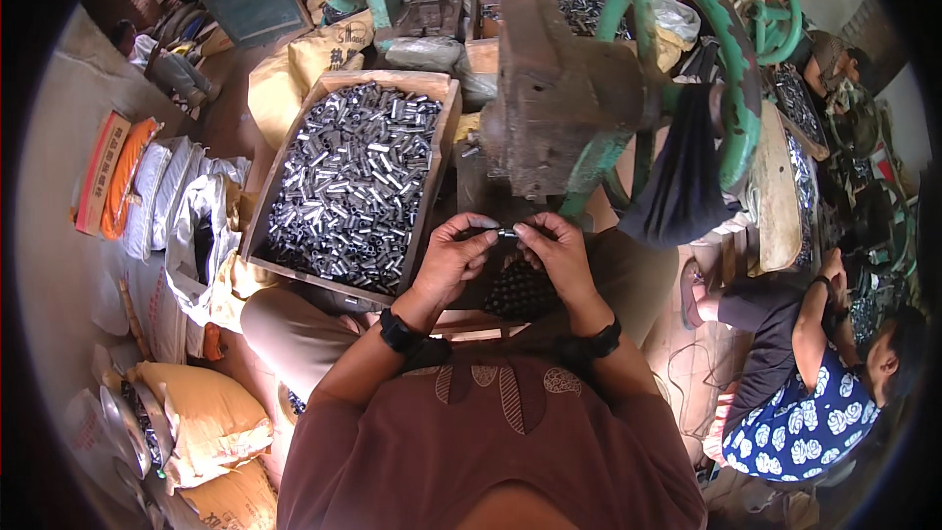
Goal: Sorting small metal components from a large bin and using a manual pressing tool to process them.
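Hands meet just above the lap — the left hand point(453, 257) and the right hand point(557, 250) both pinch a small dark metal tube point(507, 233) between fingertips, its long axis lying left to right. Beyond, to the left, a wooden crate point(440, 152) brims with short grey metal tubes point(348, 182); ahead stands a rusty iron press with a green handwheel point(731, 79).

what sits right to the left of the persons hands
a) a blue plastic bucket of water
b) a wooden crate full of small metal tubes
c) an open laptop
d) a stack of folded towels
b: the wooden crate heaped with small metal tubes sits just beside the left hand, while both hands, left and right hand, pinch one small metal piece between them.
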`<state>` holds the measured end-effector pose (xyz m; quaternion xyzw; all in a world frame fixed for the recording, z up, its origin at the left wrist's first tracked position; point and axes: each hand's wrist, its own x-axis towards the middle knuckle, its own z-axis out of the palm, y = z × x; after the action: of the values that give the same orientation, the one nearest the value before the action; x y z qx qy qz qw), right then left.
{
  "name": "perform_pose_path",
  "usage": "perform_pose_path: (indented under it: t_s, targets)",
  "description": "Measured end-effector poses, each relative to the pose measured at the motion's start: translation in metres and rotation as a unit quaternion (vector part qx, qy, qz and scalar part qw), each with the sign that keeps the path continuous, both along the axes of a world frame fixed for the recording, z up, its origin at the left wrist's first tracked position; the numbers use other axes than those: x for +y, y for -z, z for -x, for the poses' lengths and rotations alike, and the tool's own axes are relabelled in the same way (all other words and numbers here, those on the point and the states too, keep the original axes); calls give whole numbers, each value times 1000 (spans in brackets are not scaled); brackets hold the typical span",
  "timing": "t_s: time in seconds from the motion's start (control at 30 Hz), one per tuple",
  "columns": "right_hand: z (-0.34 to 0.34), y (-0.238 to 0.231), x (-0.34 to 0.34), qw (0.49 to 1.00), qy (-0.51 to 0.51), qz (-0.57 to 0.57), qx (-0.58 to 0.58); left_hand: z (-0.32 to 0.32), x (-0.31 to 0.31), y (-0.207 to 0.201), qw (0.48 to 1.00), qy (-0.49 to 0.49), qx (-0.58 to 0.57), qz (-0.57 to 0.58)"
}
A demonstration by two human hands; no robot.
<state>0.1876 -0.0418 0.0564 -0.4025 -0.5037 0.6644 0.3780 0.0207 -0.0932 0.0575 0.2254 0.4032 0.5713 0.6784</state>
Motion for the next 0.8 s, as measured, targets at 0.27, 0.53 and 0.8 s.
perform_pose_path:
  t_s: [0.27,0.53,0.8]
  targets:
    - [-12,2,-2,999,41,-7,27,-21,5,-5,999,12,47,-17]
    - [-12,4,2,999,-14,9,49,-8,2,-9,994,61,79,-40]
    - [-1,0,-2,997,-63,-39,4,13,10,12,989,142,-8,-42]
